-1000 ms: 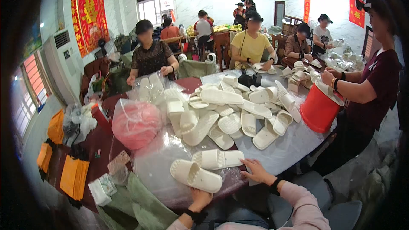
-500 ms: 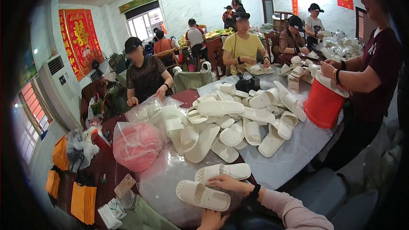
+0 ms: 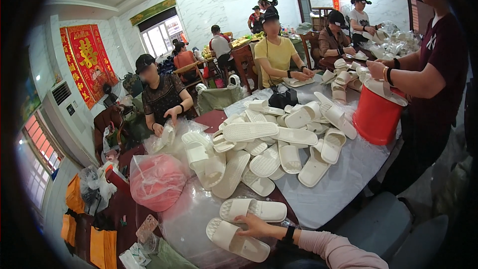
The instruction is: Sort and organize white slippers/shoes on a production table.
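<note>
White moulded slippers are filling the head view, and the two nearest the person are lying sole-up on clear plastic sheeting point(image 3: 194, 219) at the near edge of the table point(image 3: 348, 179). Resting between them is the right hand point(image 3: 255, 225), coming in from the lower right on a pink sleeve point(image 3: 333, 249) with a dark wristband; its fingers are spread loosely and lying against the near slipper point(image 3: 238, 239), not clamped round it, while the far slipper point(image 3: 253, 209) is sitting just beyond the fingertips. Both soles are showing a dotted, grippy tread and rounded toe ends. Nothing of the left hand is showing. Behind, a loose slipper pile point(image 3: 269, 149) is sprawling over a pale grey tablecloth, some pieces ribbed, some smooth, overlapping so that many are half hidden. To the left a pink bundle point(image 3: 157, 182) is bulging inside a crinkled clear bag, its contents hard to make out. At the right a red plastic bucket point(image 3: 377, 114) is standing on the table edge, with a co-worker's hands point(image 3: 381, 67) working over its pale lid; that person is cut off by the rim. Other seated people are working farther back, small and bent by the lens.
</note>
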Demonstrator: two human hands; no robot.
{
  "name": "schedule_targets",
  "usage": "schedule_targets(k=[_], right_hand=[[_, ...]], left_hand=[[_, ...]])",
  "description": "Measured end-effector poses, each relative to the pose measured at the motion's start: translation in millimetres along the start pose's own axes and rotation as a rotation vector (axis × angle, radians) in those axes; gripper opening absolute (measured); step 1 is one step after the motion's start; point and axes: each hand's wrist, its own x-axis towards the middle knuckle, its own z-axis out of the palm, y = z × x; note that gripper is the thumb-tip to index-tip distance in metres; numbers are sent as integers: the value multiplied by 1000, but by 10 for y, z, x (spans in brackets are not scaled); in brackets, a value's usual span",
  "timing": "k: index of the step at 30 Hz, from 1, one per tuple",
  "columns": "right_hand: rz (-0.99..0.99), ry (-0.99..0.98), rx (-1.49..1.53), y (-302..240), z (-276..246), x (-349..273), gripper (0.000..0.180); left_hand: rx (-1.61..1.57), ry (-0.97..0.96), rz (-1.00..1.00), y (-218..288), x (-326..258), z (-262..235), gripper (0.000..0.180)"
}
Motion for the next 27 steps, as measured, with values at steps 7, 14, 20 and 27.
schedule_targets(k=[7, 14, 20, 27], right_hand=[[-9, 2, -299, -73, 63, -38, 69], [9, 103, -427, -136, 212, -4, 64], [34, 138, -370, -144, 275, 17, 61], [44, 35, -255, -251, 253, -69, 60]], left_hand=[[-41, 52, -35, -8, 99, 47, 30], [-116, 128, -53, -103, 130, 221, 29], [-155, 170, -78, -107, 78, 269, 29], [-189, 225, -125, 14, 23, 328, 29]])
